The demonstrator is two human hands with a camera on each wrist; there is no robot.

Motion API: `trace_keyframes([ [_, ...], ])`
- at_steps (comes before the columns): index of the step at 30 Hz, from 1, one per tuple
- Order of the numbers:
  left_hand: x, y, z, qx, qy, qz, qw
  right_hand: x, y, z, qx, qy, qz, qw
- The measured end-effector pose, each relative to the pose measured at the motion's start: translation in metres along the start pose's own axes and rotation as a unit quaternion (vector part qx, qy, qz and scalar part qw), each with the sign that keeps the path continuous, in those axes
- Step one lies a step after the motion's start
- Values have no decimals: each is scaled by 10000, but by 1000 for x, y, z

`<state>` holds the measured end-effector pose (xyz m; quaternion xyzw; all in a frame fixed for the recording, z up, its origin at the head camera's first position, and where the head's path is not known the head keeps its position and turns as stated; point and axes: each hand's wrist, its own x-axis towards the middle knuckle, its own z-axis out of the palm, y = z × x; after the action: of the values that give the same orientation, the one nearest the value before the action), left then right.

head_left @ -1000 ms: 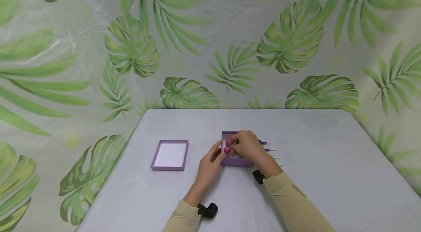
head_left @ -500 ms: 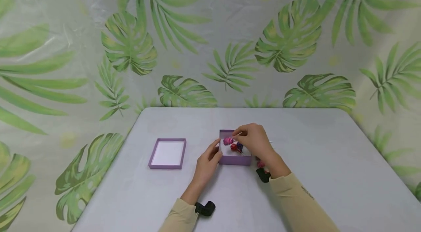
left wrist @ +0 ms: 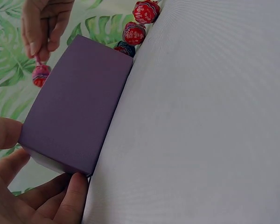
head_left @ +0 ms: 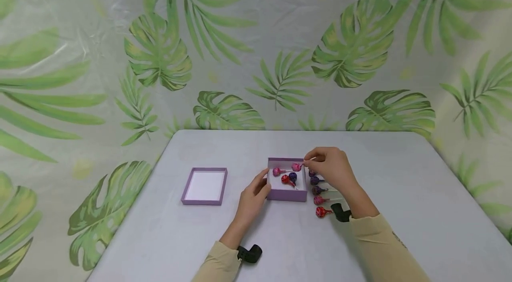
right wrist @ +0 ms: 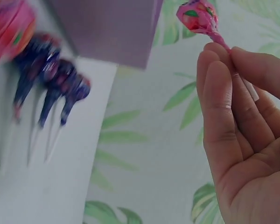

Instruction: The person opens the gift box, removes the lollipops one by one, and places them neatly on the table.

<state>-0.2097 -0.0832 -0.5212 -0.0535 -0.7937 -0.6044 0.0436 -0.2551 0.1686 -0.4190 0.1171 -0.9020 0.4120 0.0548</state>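
My left hand (head_left: 253, 195) grips the left end of an open purple box (head_left: 287, 196), thumb and fingers at its side wall. In the left wrist view those fingers (left wrist: 72, 198) touch the corner of the purple side. My right hand (head_left: 333, 168) pinches the stick of a pink lollipop (head_left: 297, 167), whose wrapped head is over the box's back right part. In the right wrist view this pink lollipop (right wrist: 199, 17) points up and away from the fingertips. Inside the box lie another pink lollipop (head_left: 277, 172), a red lollipop (head_left: 285, 179) and a dark blue lollipop (head_left: 293, 177).
Right of the box, several lollipops lie in a row, among them a dark blue lollipop (head_left: 317, 190), a pink lollipop (head_left: 319, 200) and a red lollipop (head_left: 322, 212). A shallow purple lid (head_left: 202, 203) lies on the white table (head_left: 240, 148) to the left.
My right hand has moved right from over the box's left part, and its pink lollipop now hangs near the right wall. The box's contents and the row beside it are uncovered. My left hand stays put.
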Motion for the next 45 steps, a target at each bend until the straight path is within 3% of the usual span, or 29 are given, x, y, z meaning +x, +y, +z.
trace_keyframes([
  [16,-3,2,-2,-166,63,-6,9998,-5,45,-30,22,-229,436,9988],
  [21,-9,16,-1,-195,-11,-101,9998,-6,55,-35,67,-234,560,9981],
  [24,-8,14,0,-140,4,-90,9999,-5,62,-36,88,-227,599,9979],
  [27,-3,3,2,-119,40,-56,9999,-4,68,-36,139,-258,687,9972],
  [45,-1,1,1,12,-15,102,9999,0,91,-38,394,-479,1101,9920],
])
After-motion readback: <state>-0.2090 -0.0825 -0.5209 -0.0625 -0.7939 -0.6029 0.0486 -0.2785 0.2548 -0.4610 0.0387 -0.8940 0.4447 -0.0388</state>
